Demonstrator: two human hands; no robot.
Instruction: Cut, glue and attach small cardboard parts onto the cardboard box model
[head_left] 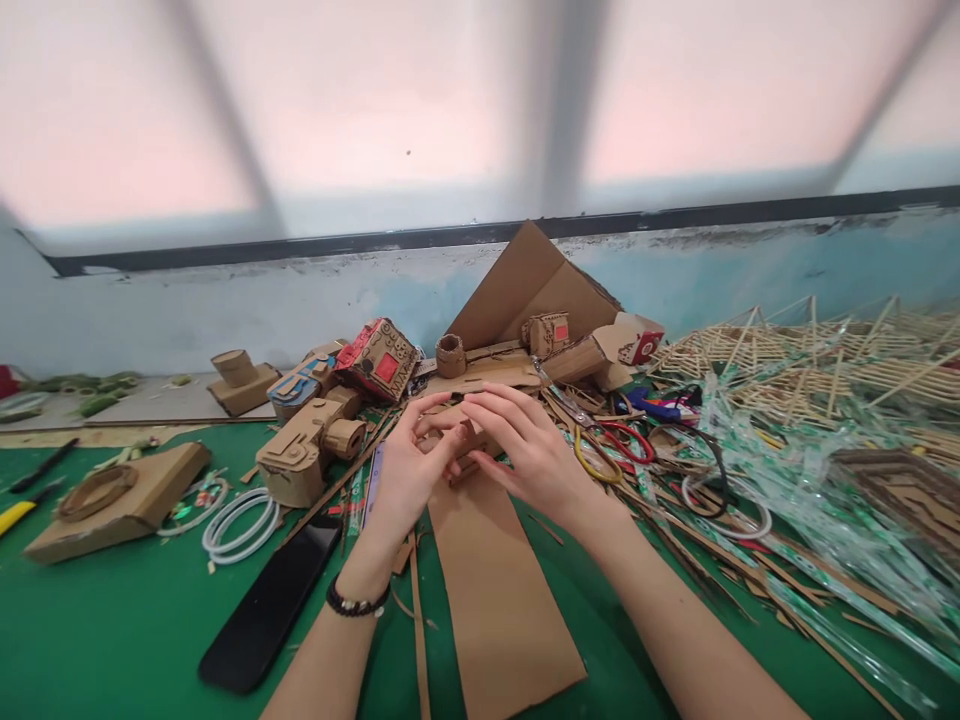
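Note:
Both hands meet at the middle of the table, at the far end of a long cardboard strip [502, 590]. My left hand [416, 455] has its fingers bent around a small cardboard piece [466, 440]. From the other side my right hand [525, 440] closes on the same piece, its fingers arched over the top and the thumb below. The fingers hide much of the piece, so its full shape does not show. The strip lies flat and runs toward me between my forearms.
A black phone [270, 605] lies left of my left forearm. Beyond it are a cardboard camera model [300, 455] and a coil of white tubing [240, 525]. Red-handled scissors [626, 440], plastic strips [832, 590] and a stick lattice [795, 350] crowd the right side.

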